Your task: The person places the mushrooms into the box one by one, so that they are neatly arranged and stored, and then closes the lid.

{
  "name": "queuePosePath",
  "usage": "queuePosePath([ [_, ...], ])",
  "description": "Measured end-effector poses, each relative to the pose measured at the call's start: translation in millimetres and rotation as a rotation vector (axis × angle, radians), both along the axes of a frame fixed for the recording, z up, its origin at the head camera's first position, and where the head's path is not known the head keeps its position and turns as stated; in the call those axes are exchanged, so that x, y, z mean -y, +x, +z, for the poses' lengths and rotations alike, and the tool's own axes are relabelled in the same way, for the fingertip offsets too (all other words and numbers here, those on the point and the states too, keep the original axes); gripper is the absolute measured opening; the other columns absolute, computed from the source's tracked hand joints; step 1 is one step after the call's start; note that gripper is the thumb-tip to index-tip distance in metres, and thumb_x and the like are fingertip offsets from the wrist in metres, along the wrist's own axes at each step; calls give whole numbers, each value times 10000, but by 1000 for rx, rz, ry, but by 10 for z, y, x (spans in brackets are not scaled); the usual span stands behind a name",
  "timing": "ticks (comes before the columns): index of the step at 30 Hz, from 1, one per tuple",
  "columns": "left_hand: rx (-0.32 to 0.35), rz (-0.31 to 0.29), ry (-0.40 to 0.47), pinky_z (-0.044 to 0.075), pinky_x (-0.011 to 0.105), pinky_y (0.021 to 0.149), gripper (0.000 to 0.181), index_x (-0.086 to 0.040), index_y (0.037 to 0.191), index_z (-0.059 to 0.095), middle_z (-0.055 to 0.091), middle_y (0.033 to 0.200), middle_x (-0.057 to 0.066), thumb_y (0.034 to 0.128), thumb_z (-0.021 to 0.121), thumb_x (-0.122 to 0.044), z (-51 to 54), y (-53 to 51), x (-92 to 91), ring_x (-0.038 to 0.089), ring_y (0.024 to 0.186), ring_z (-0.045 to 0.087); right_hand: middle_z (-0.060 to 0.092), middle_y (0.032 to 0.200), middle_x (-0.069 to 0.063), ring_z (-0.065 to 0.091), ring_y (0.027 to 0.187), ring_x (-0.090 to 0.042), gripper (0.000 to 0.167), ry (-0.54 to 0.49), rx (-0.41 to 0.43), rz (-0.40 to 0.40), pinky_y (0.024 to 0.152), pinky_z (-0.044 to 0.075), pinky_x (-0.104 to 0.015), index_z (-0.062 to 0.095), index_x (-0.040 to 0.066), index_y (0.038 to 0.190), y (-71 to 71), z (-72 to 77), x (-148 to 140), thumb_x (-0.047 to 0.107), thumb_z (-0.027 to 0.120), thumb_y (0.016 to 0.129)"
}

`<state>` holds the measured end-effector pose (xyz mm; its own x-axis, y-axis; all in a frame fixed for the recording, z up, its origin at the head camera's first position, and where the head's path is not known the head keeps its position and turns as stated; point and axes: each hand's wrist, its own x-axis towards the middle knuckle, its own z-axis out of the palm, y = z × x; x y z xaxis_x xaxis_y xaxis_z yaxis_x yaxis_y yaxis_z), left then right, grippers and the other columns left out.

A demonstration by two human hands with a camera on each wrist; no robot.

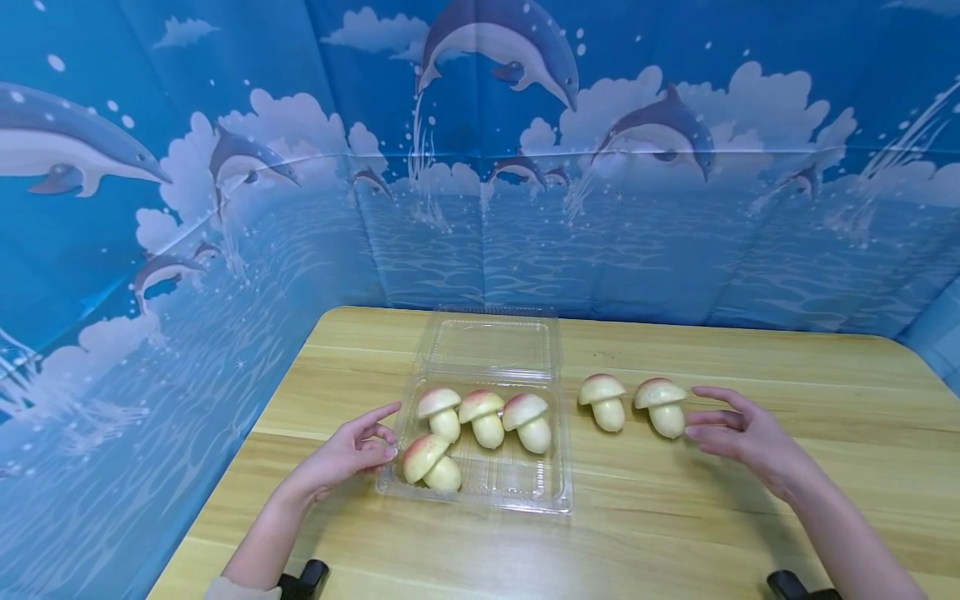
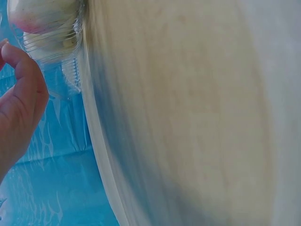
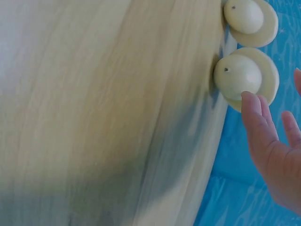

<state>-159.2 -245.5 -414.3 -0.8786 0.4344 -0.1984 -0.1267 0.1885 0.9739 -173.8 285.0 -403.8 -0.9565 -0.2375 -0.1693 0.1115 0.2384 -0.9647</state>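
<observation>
The right hand (image 1: 738, 433) reaches beside the nearer mushroom (image 1: 663, 408), its fingers and thumb apart; whether the fingertips touch the stem, I cannot tell. Another mushroom (image 1: 603, 402) sits just left of that one — both on the wooden table (image 1: 675, 517), right of the clear plastic box (image 1: 517, 487). Inside the box are a row of three mushrooms (image 1: 484, 418) and a front mushroom (image 1: 431, 462) near the left corner. The left hand (image 1: 348, 450) is at the box's left edge, forefinger and thumb apart — contact is unclear. The open lid (image 1: 491, 346) extends behind the box, before a blue dolphin cloth (image 1: 480, 242).
</observation>
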Motion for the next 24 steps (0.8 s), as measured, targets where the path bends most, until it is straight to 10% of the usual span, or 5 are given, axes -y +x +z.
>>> queuePosePath([
  [13,-7,-1,26,429,202,613,729,0,1473,175,464,995,100,886,605,-42,31,5,-30,82,689,482,639,968,46,628,855,-53,506,-49,12,-54,727,535,-298,446,318,1242,-88,-129,-21,39,641,868],
  [24,-4,-1,19,429,199,625,730,-9,1472,187,464,1002,88,882,614,-51,-2,1,-7,74,697,482,409,1252,-359,576,854,-33,839,134,47,-93,753,528,-307,152,-19,1454,-173,-188,162,170,698,845],
])
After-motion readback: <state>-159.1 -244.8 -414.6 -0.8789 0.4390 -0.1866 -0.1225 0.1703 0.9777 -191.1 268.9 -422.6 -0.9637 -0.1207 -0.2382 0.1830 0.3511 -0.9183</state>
